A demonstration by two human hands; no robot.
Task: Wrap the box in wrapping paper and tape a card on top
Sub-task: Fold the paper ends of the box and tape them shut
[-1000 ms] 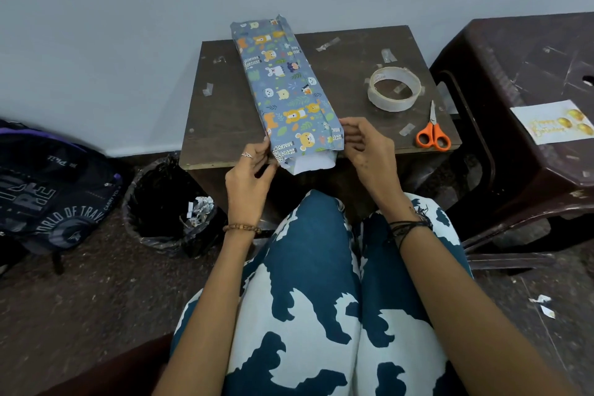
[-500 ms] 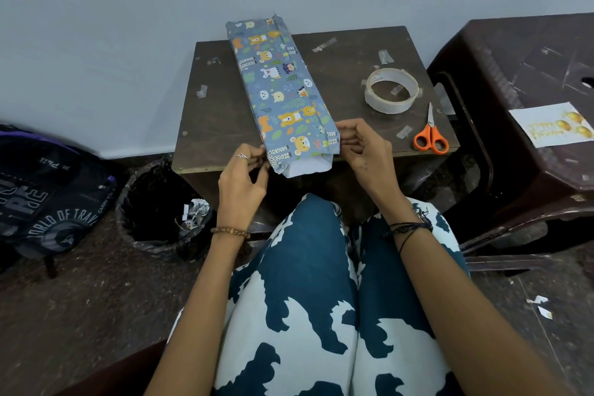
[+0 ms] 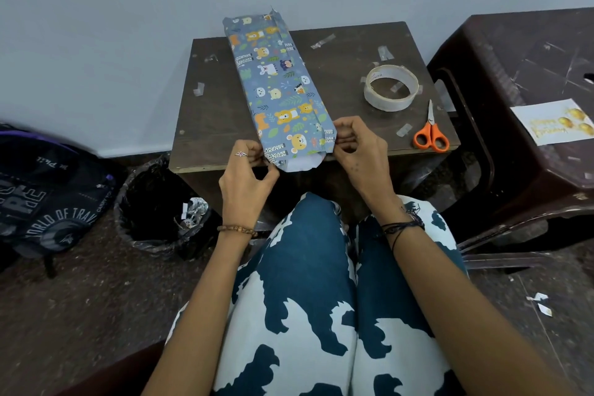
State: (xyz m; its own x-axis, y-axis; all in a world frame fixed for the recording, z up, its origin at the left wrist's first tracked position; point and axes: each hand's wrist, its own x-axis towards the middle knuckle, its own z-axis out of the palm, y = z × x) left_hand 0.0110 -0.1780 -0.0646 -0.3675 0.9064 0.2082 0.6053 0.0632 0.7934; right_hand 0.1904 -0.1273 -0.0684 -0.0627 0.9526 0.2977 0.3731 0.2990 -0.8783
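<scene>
Both hands have crept a little closer onto the near end of the parcel since a second ago, and the left one now pinches the paper's corner where before it only hovered beside it. Nearest the camera are the person's knees in blue-and-white patterned trousers [image 3: 308, 315], with both forearms reaching forward over them. The left hand [image 3: 246, 175] (a ring on one finger, a bead bracelet at the wrist) grips the left near corner of the wrapping paper [image 3: 302, 162] between thumb and fingertips. The right hand [image 3: 360, 153] is closed on the right near corner in the same way, its fingers curled against the side of the box [image 3: 281, 90].

That box is long and narrow, already sleeved in blue paper printed with bears and leaves. It lies slantwise on the small dark surface [image 3: 353, 42], its near end at the front edge, where the paper's white inside shows in the open flap, and its far end past the back edge, near the wall. To the right of it on the same surface sit orange-handled scissors [image 3: 430, 135], and just beyond them a roll of clear tape [image 3: 390, 87]. Scraps of tape are stuck here and there on the top.

Further right, on a dark plastic stool [image 3: 530, 58], lies the card [image 3: 553, 120], white with gold balloons. Left of the surface, on the floor, stand a black-lined waste bin [image 3: 157, 202] and a dark backpack [image 3: 48, 190].
</scene>
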